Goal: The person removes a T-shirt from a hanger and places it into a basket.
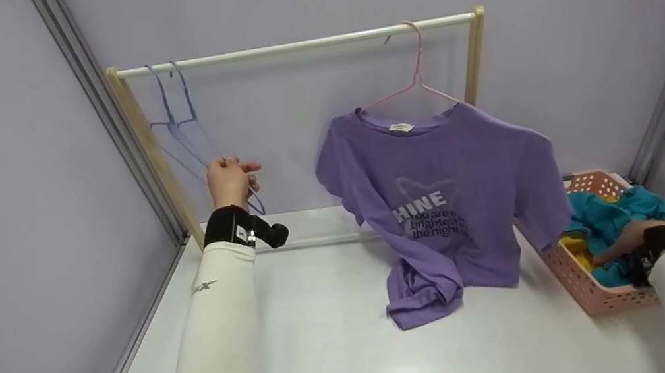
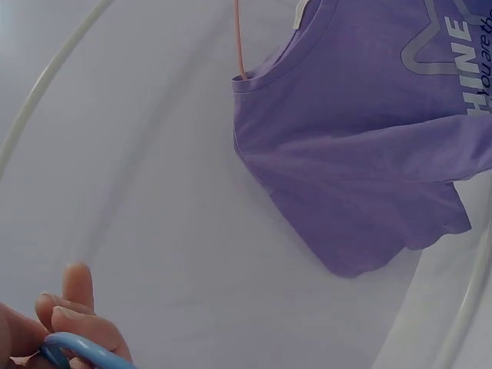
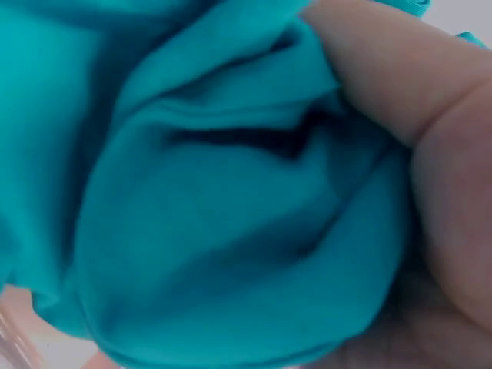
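Note:
Two blue clothes hangers (image 1: 164, 100) hook over the left end of the rail. My left hand (image 1: 229, 181) pinches the lower part of one or both; the left wrist view shows blue hanger wire (image 2: 88, 350) between thumb and fingers. At the right, my right hand (image 1: 631, 238) is down in the pink basket (image 1: 618, 301), gripping a teal garment (image 1: 604, 217). Folds of teal cloth (image 3: 231, 200) bunch against the thumb (image 3: 400, 69) in the right wrist view. Between the hands, a purple T-shirt (image 1: 471, 178) hangs from a pink hanger (image 1: 418, 76).
The rack has a white rail (image 1: 284, 48) on wooden side posts (image 1: 475, 57) and stands on a white table (image 1: 327, 321). Some yellow cloth (image 1: 576, 248) lies under the teal garment in the basket. Grey-framed panels (image 1: 7, 198) enclose the table at the sides and back.

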Action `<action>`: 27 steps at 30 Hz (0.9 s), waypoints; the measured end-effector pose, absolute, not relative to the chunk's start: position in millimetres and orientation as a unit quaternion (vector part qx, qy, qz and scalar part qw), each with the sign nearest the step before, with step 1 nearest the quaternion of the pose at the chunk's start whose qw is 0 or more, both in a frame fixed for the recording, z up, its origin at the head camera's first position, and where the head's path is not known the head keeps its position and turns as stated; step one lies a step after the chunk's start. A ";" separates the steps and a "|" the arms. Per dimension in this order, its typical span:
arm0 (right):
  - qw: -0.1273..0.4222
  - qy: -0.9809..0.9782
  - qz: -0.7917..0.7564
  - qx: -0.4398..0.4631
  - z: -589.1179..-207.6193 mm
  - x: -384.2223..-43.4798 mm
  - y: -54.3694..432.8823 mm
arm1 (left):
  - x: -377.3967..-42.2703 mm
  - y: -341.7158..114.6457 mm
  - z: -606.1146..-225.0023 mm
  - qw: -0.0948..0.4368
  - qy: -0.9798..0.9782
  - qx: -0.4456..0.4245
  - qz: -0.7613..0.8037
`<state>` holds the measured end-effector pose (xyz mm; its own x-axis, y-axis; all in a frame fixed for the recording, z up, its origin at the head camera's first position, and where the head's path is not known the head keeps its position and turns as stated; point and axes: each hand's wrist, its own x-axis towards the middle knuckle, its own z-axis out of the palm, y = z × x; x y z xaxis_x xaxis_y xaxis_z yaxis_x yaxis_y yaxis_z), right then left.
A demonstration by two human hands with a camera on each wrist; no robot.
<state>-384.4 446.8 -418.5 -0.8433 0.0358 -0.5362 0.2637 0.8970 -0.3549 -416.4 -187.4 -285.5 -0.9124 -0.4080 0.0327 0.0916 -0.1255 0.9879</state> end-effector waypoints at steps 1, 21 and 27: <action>0.276 0.934 -0.211 0.084 -417.4 -382.8 446.4 | -416.2 -187.2 -285.4 0.166 -0.648 0.124 -0.733; 0.293 0.915 -0.249 0.125 -418.1 -380.8 445.9 | -416.1 -185.9 -294.4 0.203 -0.797 0.099 -0.560; 0.294 0.911 -0.267 0.107 -419.9 -384.6 447.0 | -410.4 -182.5 -301.1 0.256 -0.823 0.085 -0.500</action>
